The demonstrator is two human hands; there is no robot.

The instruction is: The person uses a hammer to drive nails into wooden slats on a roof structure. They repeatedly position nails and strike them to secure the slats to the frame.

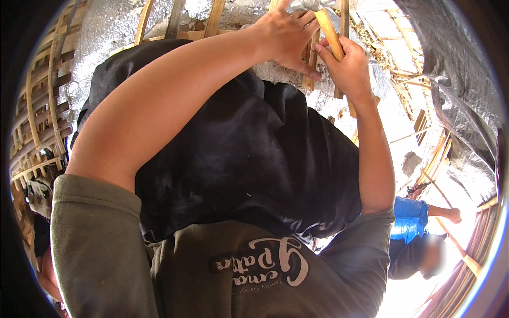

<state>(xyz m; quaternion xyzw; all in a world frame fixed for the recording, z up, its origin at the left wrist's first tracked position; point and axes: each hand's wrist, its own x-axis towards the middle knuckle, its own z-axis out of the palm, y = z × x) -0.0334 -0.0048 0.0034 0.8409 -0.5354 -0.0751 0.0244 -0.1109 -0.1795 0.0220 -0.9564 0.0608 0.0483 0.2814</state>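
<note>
At the top of the head view, my right hand is closed round a smooth, yellowish wooden handle. The handle slants up and to the left; any tool part at its far end cannot be made out. Just left of it, my left hand lies with fingers apart and thumb stretched toward the right hand. Under and beside the left hand are narrow bamboo slats, over a crumpled silvery sheet. Black cloth covers my lap below both hands.
A woven bamboo panel rises at the left. Grey plastic sheeting hangs at the right, with bamboo strips below it. A person in blue shorts is at the lower right. Part of another person shows at the left edge.
</note>
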